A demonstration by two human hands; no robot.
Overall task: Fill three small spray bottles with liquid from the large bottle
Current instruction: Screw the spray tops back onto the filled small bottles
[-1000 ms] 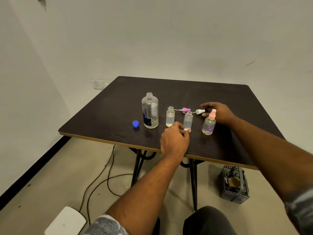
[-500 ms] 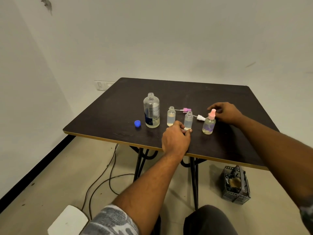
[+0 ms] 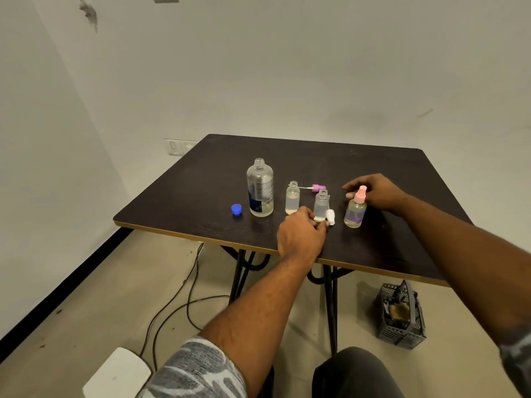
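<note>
In the head view, the back of the left hand (image 3: 301, 235) hides most of its own fingers. They curl forward and pinch the foot of the middle small clear plastic bottle (image 3: 321, 203), which stands uncapped near the front edge of the dark brown worktop (image 3: 201, 191).

A white spray head (image 3: 330, 216) sits tilted just beside that bottle's base, at the fingertips. Whether the hand touches it is unclear (its dip tube is barely a thin line against the bottle).

The right hand (image 3: 373, 191) is behind the small clear bottle with a pink spray top (image 3: 355, 209), its fingers loosely spread and holding nothing. Whether it rests on the worktop I cannot tell.

The liquid levels in these two bottles are hard to read. The left small clear bottle (image 3: 292, 197), also uncapped, shows pale liquid in its lower part.

The large clear labelled bottle (image 3: 260, 188) stands open at the left of the row, with only a shallow layer of liquid at its bottom. Its round blue cap (image 3: 236, 209) lies just to its left. A pink spray head with a thin tube (image 3: 315, 187) lies on its side behind the two open small bottles.

On the floor, a grey slotted basket (image 3: 400, 317) holds something brown, too blurred to name. Black cables (image 3: 172, 305) trail under the worktop, and a white object (image 3: 117, 377) is cut off at the bottom edge.
</note>
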